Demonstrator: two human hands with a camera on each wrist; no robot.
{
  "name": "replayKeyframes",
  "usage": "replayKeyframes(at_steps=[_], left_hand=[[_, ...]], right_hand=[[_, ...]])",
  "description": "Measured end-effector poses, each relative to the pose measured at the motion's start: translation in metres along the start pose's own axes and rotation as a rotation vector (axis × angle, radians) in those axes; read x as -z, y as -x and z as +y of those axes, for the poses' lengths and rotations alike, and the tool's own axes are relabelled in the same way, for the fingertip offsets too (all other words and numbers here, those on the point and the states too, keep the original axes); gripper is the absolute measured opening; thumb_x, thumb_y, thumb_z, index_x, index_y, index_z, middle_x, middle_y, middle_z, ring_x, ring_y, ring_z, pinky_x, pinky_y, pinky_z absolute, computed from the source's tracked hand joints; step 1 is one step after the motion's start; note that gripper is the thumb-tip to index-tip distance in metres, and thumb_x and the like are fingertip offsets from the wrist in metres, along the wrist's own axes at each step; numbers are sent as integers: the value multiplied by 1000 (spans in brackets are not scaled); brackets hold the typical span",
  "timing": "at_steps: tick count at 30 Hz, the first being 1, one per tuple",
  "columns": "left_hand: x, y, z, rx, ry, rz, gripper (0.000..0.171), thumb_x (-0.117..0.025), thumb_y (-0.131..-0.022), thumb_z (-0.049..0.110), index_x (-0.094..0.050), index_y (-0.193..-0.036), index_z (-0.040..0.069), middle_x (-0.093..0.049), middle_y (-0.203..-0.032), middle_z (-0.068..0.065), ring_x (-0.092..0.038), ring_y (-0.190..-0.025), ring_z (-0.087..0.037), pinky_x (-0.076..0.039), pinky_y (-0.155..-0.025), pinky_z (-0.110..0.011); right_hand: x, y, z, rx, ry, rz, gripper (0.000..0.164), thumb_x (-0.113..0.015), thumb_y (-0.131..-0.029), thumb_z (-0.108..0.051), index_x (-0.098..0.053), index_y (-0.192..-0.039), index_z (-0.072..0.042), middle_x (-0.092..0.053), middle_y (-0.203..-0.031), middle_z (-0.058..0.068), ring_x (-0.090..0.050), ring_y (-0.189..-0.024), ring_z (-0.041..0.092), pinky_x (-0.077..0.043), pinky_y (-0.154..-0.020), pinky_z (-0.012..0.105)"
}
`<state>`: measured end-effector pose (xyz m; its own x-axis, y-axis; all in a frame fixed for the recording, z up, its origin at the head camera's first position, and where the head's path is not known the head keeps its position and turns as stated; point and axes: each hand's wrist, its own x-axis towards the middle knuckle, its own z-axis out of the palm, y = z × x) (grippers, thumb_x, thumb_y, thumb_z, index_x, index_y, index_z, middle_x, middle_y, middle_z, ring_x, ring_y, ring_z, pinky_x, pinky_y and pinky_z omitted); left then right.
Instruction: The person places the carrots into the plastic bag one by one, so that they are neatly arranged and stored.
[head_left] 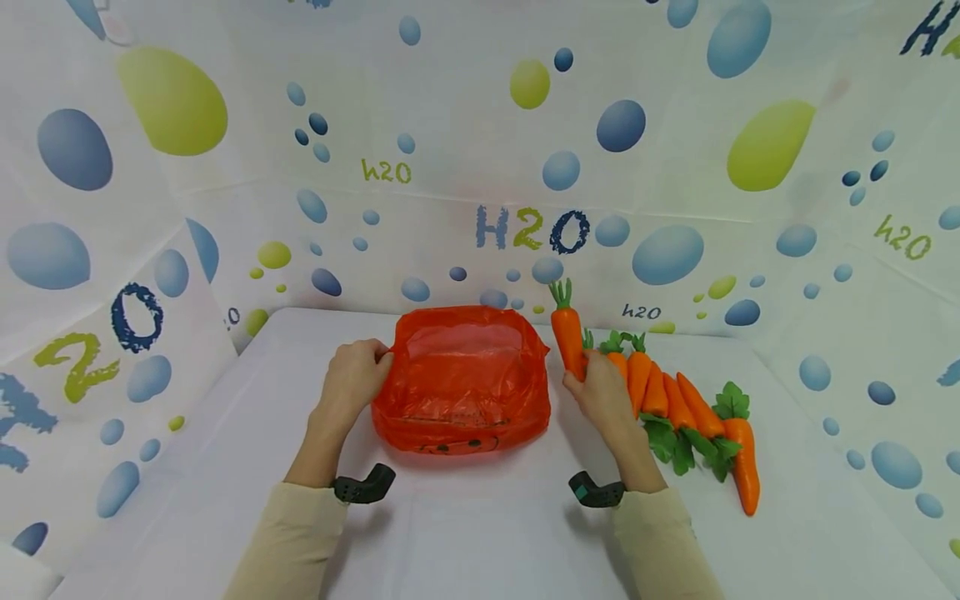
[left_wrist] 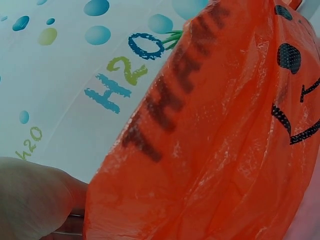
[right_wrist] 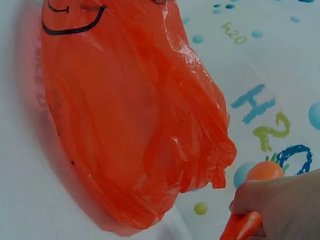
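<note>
A red-orange plastic bag [head_left: 465, 375] with dark print stands on the white table, its mouth spread open. My left hand [head_left: 356, 372] pinches the bag's left rim; in the left wrist view that hand [left_wrist: 35, 200] shows at the lower left, its fingertips partly hidden by the plastic. To the right of the bag, my right hand [head_left: 602, 392] holds an orange carrot [head_left: 567, 333] by its lower part, green top upward. In the right wrist view the carrot [right_wrist: 265, 170] sticks out on both sides of the right hand [right_wrist: 280, 205], apart from the bag.
Several more carrots [head_left: 678, 400] with green leaves lie in a row right of my right hand, and one carrot [head_left: 745, 467] lies at the row's near right end. Behind the table [head_left: 480, 533] hangs a white sheet [head_left: 465, 100] printed with blue and green drops.
</note>
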<state>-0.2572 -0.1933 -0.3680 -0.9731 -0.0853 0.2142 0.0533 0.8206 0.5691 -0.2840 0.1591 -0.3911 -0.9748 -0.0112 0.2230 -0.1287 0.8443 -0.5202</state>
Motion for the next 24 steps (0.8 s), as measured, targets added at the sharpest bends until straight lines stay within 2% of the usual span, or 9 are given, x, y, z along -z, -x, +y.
replayKeyframes(at_steps=[5,12,19,24], left_hand=[[-1,0,0,3,4,4,31,-53,-100,18,-70,-112,-4,-72,-93,-19,-64,-73,-26,-60,-70,-38],[1,-3,2,4,3,-4,30,-53,-100,19,-71,-111,-3,-72,-92,-18,-63,-73,-25,-60,-70,-36],[2,-3,1,4,8,5,31,-53,-99,20,-71,-109,-3,-71,-89,-17,-62,-71,-25,-58,-65,-34],[2,0,1,10,9,-10,31,-54,-100,19,-71,-110,-3,-72,-91,-18,-63,-72,-25,-59,-67,-35]], right_hand=[[3,0,-4,22,9,25,41,-62,-94,-25,-57,-121,6,-61,-98,19,-57,-85,29,-53,-71,37],[7,-4,-11,44,11,46,50,-62,-95,-27,-55,-133,4,-62,-110,20,-56,-93,31,-56,-83,44],[13,-2,-21,71,-16,70,52,-61,-95,-28,-53,-136,3,-61,-114,21,-57,-94,32,-57,-83,45],[16,1,-32,107,-28,108,49,-62,-96,-26,-53,-135,2,-62,-111,19,-58,-90,30,-58,-78,42]])
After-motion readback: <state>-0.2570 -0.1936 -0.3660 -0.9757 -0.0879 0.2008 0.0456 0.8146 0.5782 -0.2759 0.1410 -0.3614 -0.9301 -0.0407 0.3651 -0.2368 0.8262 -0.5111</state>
